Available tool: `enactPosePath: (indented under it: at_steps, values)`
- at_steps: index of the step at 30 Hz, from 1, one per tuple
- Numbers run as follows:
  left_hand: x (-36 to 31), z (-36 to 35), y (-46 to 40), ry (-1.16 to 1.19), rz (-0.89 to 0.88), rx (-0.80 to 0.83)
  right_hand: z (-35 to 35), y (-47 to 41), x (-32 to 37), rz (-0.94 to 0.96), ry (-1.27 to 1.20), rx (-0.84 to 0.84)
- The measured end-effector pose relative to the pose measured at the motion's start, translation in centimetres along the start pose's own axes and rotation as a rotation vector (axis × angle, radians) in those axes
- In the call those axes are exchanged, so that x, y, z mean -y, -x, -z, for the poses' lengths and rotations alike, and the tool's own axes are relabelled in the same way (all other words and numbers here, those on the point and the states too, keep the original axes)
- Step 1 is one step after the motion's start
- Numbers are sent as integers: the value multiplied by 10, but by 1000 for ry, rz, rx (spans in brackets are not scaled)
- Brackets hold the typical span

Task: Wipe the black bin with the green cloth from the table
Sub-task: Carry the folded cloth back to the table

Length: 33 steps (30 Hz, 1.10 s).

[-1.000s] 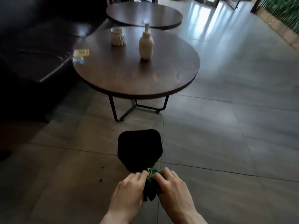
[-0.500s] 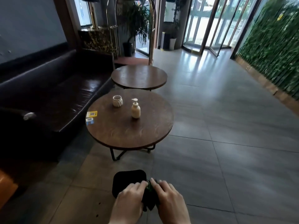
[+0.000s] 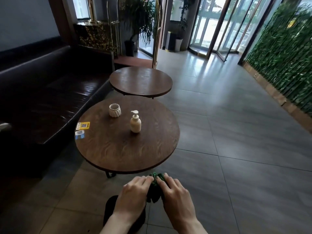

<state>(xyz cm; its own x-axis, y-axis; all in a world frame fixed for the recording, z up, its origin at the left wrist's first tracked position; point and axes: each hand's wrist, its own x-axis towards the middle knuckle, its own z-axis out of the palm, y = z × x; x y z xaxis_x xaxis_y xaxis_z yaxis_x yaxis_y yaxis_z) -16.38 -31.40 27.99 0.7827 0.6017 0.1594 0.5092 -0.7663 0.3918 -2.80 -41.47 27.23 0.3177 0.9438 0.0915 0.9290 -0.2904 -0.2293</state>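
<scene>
The green cloth (image 3: 154, 186) is bunched between both hands, low in the middle of the view. My left hand (image 3: 133, 194) grips its left side and my right hand (image 3: 176, 195) its right side, fingertips almost touching. The black bin (image 3: 110, 209) stands on the floor beneath my left forearm, mostly hidden by it. The hands and cloth are above and to the right of the bin, just in front of the near edge of the round wooden table (image 3: 118, 149).
On the table stand a cream pump bottle (image 3: 135, 123), a white ribbed cup (image 3: 114, 110) and two cards (image 3: 82, 125). A second round table (image 3: 141, 81) lies beyond. A dark sofa (image 3: 42, 98) runs along the left. Grey tiled floor spreads to the right.
The view has lifted from the floor to the room. The hands with the cloth rose off the bin and now sit above it, near the table's front edge.
</scene>
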Motion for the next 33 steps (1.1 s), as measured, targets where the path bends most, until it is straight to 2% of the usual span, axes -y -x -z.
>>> enactPosePath:
  at_steps: [13, 21, 27, 29, 33]
  values:
    - [98, -78, -143, 27, 40, 72, -81, -164, -59, -10, -25, 70]
    - [143, -154, -251, -23, 219, 164, -146, -281, -140, 63, -60, 137]
    - [179, -209, -337, -68, 274, 84, -200, -372, -191, 96, -86, 119]
    - [192, -230, -350, -77, 301, 101, -224, -386, -204, 105, -86, 164]
    - [212, -272, -351, -154, 328, 244, -267, -385, -225, 153, -87, 308]
